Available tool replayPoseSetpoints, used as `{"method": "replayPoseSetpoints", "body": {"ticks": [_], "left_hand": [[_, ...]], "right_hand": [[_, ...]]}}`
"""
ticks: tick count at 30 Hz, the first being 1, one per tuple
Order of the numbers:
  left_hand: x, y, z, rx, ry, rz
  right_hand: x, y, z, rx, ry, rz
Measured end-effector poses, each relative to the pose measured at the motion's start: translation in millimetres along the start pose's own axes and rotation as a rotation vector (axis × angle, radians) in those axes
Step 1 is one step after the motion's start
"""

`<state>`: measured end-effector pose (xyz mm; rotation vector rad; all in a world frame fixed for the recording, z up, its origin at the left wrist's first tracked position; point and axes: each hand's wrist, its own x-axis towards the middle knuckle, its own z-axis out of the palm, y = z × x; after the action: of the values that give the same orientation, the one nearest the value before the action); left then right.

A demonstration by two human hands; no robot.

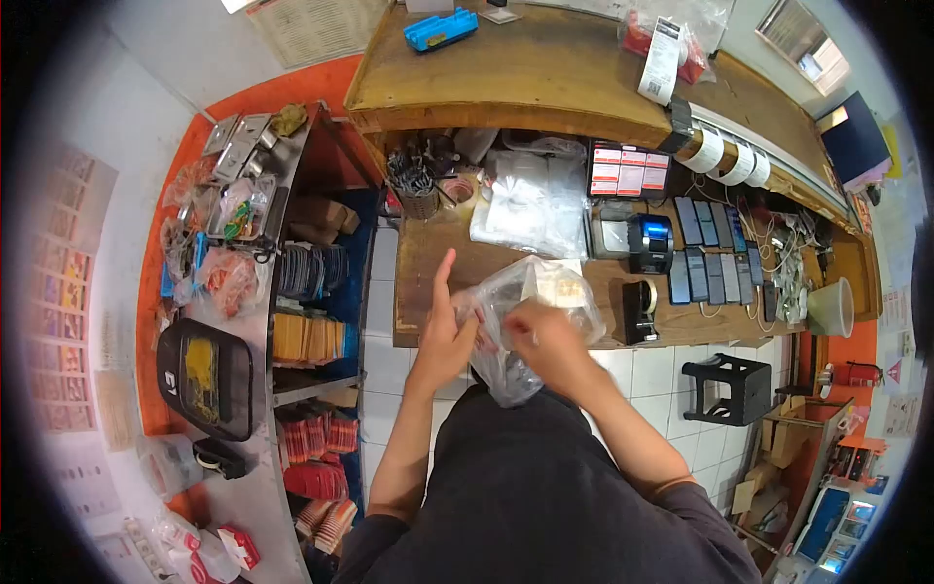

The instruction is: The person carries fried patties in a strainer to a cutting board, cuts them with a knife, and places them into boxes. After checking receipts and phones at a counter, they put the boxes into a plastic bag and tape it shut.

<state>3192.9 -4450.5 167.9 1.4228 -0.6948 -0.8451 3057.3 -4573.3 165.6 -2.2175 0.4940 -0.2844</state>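
A clear plastic bag point(516, 387) is bunched between my hands at the front edge of the wooden desk. My left hand point(449, 336) pinches the bag's left side, its index finger stretched upward. My right hand point(547, 343) is closed over the bag's middle, with the fingers curled in; what lies under them is partly hidden. Just beyond the right hand, a pale yellowish paper-like item point(564, 286) shows through or beside the plastic. Farther back on the desk lies a stack of clear plastic bags point(533, 206).
To the right stand a tape dispenser point(639, 310), a small printer point(650, 243) and rows of phones point(717, 248) with cables. A pen holder point(418, 195) is at the back left. A black stool point(728, 387) stands on the floor; a metal shelf point(282, 234) runs along the left.
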Motion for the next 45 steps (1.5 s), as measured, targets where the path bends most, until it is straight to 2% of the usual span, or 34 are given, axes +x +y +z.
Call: {"method": "replayPoseSetpoints", "body": {"ticks": [1,2,3,5,6,8,9,11,12,13,15,16,17,18,20,21,22,23,24,25,27,28,30,34,35,37,39,41,43,45], "left_hand": [[-5.4,9.0,1.3,-0.249,-0.055,-0.035],[-28.8,34.9,-6.1,-0.364,-0.166,-0.104],[-51.5,52.9,-21.3,-0.481,-0.276,-0.174],[-63.2,37.1,-54.9,0.189,-0.612,0.170],[-71.5,24.5,-71.7,0.179,-0.607,0.145],[-73.7,-3.8,-99.0,0.530,-0.395,0.129],[-71.2,-18.4,-98.2,0.528,-0.401,0.114],[-66.5,-44.8,-86.4,1.294,0.138,-0.386],[-65.0,-59.2,-84.4,1.295,0.135,-0.404],[-59.9,-73.7,-83.3,1.254,0.130,-0.483],[-52.0,-80.8,-83.5,1.208,0.106,-0.582],[-47.3,-78.9,-83.3,1.134,0.125,-0.643],[-48.3,-78.4,-82.7,1.058,0.148,-0.706],[-54.7,-95.3,-90.9,1.149,0.128,-0.565],[-59.6,-107.8,-99.0,1.145,0.069,-0.536],[-60.2,-111.6,-102.0,1.148,0.006,-0.494],[-61.3,-115.0,-104.5,1.147,0.003,-0.501],[-61.7,-117.8,-106.7,1.113,0.014,-0.428],[-61.2,-119.0,-108.7,1.077,0.021,-0.355],[-58.1,-119.6,-110.9,1.077,0.015,-0.356],[-55.0,-119.5,-114.0,1.047,0.026,-0.371],[-50.2,-118.5,-112.5,1.043,0.025,-0.378],[-42.8,-110.5,-108.7,0.870,0.078,-0.248],[-16.6,-92.0,-90.2,0.755,0.064,-0.202],[-11.6,-90.7,-86.7,0.725,0.069,-0.157],[1.0,-87.7,-78.2,0.694,0.096,-0.119],[10.1,-83.4,-72.4,0.566,0.126,-0.115],[11.7,-94.9,-77.7,0.591,0.099,-0.120],[12.9,-105.4,-81.4,0.611,0.058,-0.116],[9.9,-106.1,-86.9,0.545,0.031,-0.147]], "right_hand": [[9.8,36.9,38.7,-0.106,-0.160,-0.002],[14.2,71.3,73.9,-0.207,-0.319,0.001],[10.2,99.9,97.0,-0.198,-0.312,0.019],[-11.0,131.1,132.7,-0.627,-0.175,-0.235],[-19.3,123.6,132.8,-0.612,-0.196,-0.228],[-19.0,93.7,121.6,-0.575,-0.638,0.163],[-13.6,90.2,123.8,-0.564,-0.647,0.170],[9.1,79.4,117.5,-0.112,-1.116,0.457],[11.2,67.6,103.1,0.034,-1.053,0.436],[5.3,61.9,98.0,0.041,-1.058,0.440],[-20.2,53.6,90.3,0.223,-0.592,-0.135],[-19.6,41.4,71.2,0.232,-0.607,-0.124],[-10.9,25.7,43.2,0.648,-0.726,-0.059],[0.0,21.8,21.0,1.062,-0.822,0.012],[22.4,51.0,-16.1,1.228,-0.665,0.283],[33.9,80.0,-17.9,0.894,-0.364,0.127],[48.9,96.7,-25.8,0.433,-0.179,0.136],[53.5,118.2,-27.4,0.006,-0.158,0.121],[54.0,146.0,-17.4,-0.325,-0.274,0.151],[55.0,163.8,-5.1,-0.324,-0.274,0.157],[55.4,186.9,16.4,-0.732,-0.437,0.130],[60.1,189.7,20.3,-0.800,-0.418,0.047],[67.0,195.8,24.2,-0.799,-0.424,0.026],[81.4,203.4,14.2,-0.700,-0.376,0.072],[87.1,187.8,6.0,-0.698,-0.385,0.072],[103.4,150.8,-20.6,-0.619,-0.246,0.235],[110.1,109.6,-38.8,-0.389,-0.132,0.123],[111.5,69.8,-35.0,-0.036,-0.238,-0.033],[106.9,50.3,4.6,0.132,-0.405,-0.123],[101.3,76.0,70.3,0.093,-0.530,-0.211]]}}
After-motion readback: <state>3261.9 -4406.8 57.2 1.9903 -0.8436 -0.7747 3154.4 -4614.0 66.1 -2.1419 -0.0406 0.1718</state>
